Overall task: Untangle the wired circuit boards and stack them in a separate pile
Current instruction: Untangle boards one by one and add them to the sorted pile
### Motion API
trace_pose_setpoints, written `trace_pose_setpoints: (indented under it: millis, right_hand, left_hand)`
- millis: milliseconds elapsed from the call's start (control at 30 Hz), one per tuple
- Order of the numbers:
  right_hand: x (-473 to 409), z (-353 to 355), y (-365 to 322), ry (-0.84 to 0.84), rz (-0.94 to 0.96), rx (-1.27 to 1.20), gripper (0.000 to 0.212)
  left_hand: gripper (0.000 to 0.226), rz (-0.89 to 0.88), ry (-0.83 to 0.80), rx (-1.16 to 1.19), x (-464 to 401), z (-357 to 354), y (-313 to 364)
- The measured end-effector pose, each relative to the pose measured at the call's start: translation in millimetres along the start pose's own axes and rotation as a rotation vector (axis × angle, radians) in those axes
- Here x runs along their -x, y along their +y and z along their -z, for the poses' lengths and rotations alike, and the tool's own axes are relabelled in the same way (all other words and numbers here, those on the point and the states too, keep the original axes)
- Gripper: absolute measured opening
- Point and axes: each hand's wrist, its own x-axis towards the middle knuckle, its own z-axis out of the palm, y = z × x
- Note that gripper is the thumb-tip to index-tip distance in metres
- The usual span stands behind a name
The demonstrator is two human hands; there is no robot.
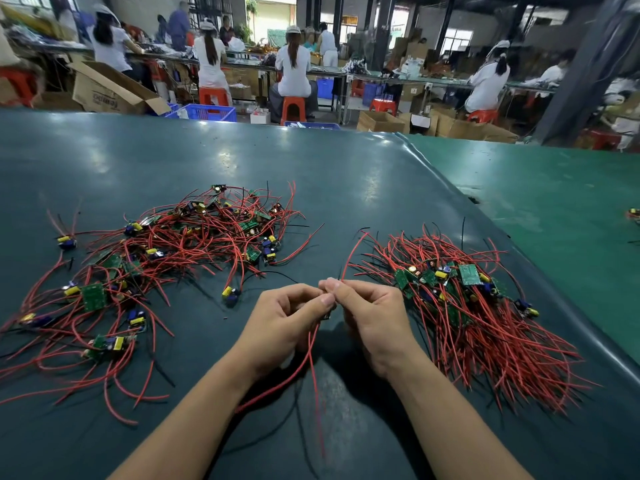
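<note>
A tangled heap of small green circuit boards with red and black wires [194, 237] spreads over the left of the dark green table [346, 174]. On the right lies a more ordered pile of wired boards [460, 292], its wires running toward me. Between them, my left hand [287, 320] and my right hand [370, 317] meet fingertip to fingertip and pinch one small board, mostly hidden by the fingers. Its red wires [313, 368] hang down toward me, and another red wire [349, 258] rises from my right fingers.
Loose single boards [231, 294] lie near the left heap. A lighter green mat [554, 209] overlaps the table on the right, with another board at its far right edge [634, 213]. Behind the table, people sit on red stools among cardboard boxes and blue crates.
</note>
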Motion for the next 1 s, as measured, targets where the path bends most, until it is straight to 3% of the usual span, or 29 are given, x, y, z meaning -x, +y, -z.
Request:
trace_pose_setpoints:
  millis: [133,300,433,733,867,933,1000]
  right_hand:
    - [-3,2,0,0.108,0.065,0.051,0.007]
    - [-11,5,4,0.251,0.070,0.068,0.019]
    - [-21,9,6,0.374,-0.038,-0.048,0.032]
    - [-30,16,8,0.462,-0.028,-0.133,0.022]
    - [-26,18,0,0.328,-0.128,-0.236,0.034]
    - [-18,15,-2,0.150,-0.238,-0.124,0.045]
    - [-8,8,-1,-0.041,-0.291,-0.040,0.039]
  left_hand:
    - [0.013,0.034,-0.015,0.002,0,1,1]
    - [0.015,0.058,-0.041,-0.030,1,2,2]
    - [0.015,0.062,-0.058,-0.062,0,3,3]
    - [0.012,0.049,-0.081,-0.057,5,4,5]
    - [0.016,0.024,0.055,0.038,4,3,3]
    - [0.012,0.017,0.118,0.043,3,2,3]
    - [0.011,-0.003,0.103,-0.009,3,0,2]
